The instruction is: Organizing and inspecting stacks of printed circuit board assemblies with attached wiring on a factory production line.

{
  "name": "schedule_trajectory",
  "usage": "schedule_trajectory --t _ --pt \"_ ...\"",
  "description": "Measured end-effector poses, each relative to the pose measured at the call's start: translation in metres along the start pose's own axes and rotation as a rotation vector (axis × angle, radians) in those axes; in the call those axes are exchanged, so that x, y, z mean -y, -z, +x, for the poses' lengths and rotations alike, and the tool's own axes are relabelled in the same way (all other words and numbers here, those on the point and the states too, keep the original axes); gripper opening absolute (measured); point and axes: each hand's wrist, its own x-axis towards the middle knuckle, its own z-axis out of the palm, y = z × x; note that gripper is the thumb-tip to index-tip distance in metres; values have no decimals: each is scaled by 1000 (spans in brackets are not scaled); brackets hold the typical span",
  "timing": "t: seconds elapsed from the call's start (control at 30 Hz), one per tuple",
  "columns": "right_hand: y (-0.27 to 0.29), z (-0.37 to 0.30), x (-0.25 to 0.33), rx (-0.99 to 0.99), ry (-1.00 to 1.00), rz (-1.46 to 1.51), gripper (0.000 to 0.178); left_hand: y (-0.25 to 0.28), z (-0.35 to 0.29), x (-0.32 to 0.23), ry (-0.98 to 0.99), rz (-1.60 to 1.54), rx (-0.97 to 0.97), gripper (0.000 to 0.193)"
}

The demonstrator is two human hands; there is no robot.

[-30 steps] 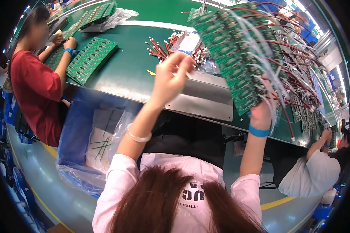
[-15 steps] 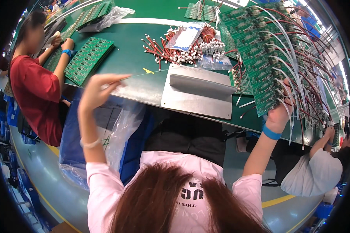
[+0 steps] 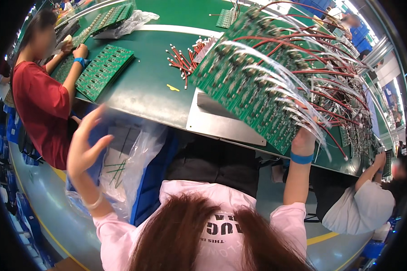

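My left hand is open and holds nothing, its fingers apart above a blue bin with a clear plastic liner. Several thin green strips lie inside that bin. My right hand, with a blue band at the wrist, grips the near right edge of a large green circuit board panel. The panel is tilted and raised over the table, with red and white wires trailing off its right side. My right fingers are partly hidden by wires. Below the panel, a metal plate with an upright ridge is partly covered.
Red wires with white connectors lie behind the panel. A small yellow piece rests on the green table. Stacked circuit boards lie left, beside a person in red. Another person sits at right.
My left hand has moved down and left from the table to the bin and let go of a thin green strip. My right hand has swung the panel left, over the metal plate.
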Motion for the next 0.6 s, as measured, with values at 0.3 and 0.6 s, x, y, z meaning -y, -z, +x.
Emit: schedule_trajectory --t 0.3,0.6 --pt "0 -10 1 -202 -140 -36 29 -82 107 -66 68 -1336 348 48" --pt "-31 12 22 -89 -246 -197 36 -100 127 -67 58 -1363 407 19"
